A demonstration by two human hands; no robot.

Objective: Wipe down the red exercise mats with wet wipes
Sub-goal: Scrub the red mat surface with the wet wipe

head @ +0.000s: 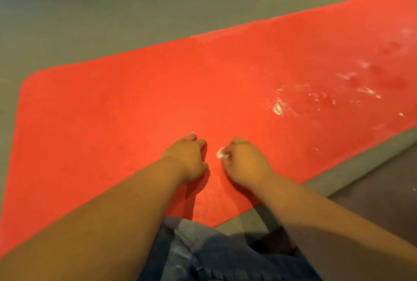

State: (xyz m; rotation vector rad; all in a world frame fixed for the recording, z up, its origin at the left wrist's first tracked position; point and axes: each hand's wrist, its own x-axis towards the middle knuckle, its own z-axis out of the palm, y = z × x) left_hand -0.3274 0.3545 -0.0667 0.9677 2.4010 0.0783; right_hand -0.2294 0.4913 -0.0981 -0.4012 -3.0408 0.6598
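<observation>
A red exercise mat (140, 100) lies flat on the grey floor and runs from the lower left to the upper right. White smears and crumbs (278, 108) mark its right part. My right hand (244, 163) hovers over the mat's near middle with its fingers curled round a small crumpled white wipe (222, 153), of which only a bit shows. My left hand (188, 159) is close beside it, fingers curled under; nothing shows in it. The two hands are a small gap apart.
Grey floor (112, 10) surrounds the mat. A darker strip of floor (383, 186) lies at the right, past the mat's near edge. My knee in blue jeans (203, 253) is at the bottom, at the mat's near edge.
</observation>
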